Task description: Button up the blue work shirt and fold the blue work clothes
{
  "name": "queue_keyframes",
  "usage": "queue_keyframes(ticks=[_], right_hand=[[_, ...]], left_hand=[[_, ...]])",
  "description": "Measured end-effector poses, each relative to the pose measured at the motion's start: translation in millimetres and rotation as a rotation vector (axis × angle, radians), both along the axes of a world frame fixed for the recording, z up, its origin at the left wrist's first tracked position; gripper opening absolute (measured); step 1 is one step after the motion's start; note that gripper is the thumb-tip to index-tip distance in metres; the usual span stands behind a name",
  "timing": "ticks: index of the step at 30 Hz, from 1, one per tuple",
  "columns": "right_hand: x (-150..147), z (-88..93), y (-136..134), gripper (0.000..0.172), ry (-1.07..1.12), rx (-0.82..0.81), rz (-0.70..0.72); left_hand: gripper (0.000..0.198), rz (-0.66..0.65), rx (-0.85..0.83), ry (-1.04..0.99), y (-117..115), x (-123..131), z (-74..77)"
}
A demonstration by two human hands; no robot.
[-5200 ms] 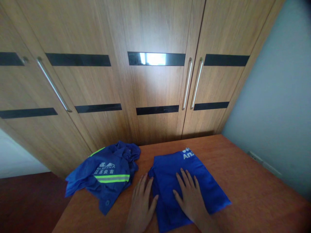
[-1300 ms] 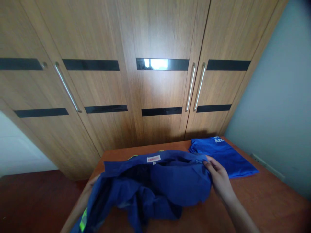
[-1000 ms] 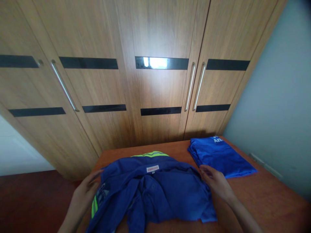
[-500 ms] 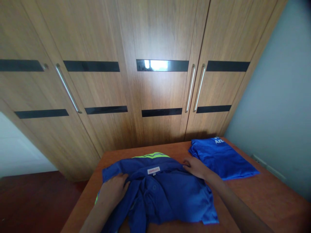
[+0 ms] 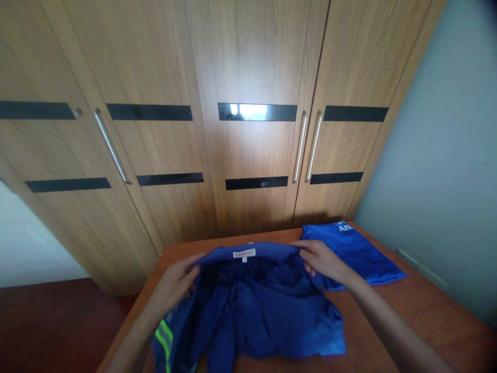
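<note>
A dark blue work jacket (image 5: 267, 316) lies bunched on the table, with a white label (image 5: 244, 253) inside its raised upper edge. Yellow-green and grey reflective tape (image 5: 165, 339) shows at its lower left. My left hand (image 5: 180, 277) pinches the left end of that edge, fingers closed over the cloth. At the right end, my right hand (image 5: 316, 259) grips the same edge between thumb and fingers. Between my hands the edge stands up from the rest of the jacket, and the inside gapes dark.
A bright blue folded garment (image 5: 359, 256) with white lettering lies at the table's right rear. Behind the reddish-brown table (image 5: 392, 316) stands a wooden wardrobe (image 5: 252, 150) with metal handles. A grey wall (image 5: 435, 171) rises on the right.
Both hands have gone from resting on the jacket to gripping its upper edge. That edge has been lifted, opening up the inside, and the reflective tape at lower left shows more.
</note>
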State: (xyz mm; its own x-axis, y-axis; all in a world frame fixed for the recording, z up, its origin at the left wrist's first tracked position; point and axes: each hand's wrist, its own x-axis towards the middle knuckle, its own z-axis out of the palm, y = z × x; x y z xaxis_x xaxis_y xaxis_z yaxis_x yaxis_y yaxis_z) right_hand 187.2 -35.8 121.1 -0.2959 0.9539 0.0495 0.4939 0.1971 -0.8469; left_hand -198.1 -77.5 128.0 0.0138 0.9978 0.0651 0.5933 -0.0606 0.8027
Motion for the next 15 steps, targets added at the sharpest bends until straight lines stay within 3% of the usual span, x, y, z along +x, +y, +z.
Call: queue_keyframes(ticks=[3, 6, 10, 15], right_hand=[[-3, 32.5, -7, 0.047, 0.331, -0.048, -0.112], [-8, 74.8, -14, 0.045, 0.601, 0.075, -0.169], [-19, 140.2, -24, 0.036, 0.727, 0.389, -0.131], [-29, 225.6, -23, 0.036, 0.605, 0.842, -0.070]], left_hand=[[0.046, 0.030, 0.032, -0.408, 3, 12, 38.6], [0.041, 0.010, 0.150, -0.696, 9, 30, 83.1], [0.030, -0.141, 0.361, -0.813, 21, 59, 146.7], [0.028, -0.226, 0.714, -0.781, 34, 95, 235.2]])
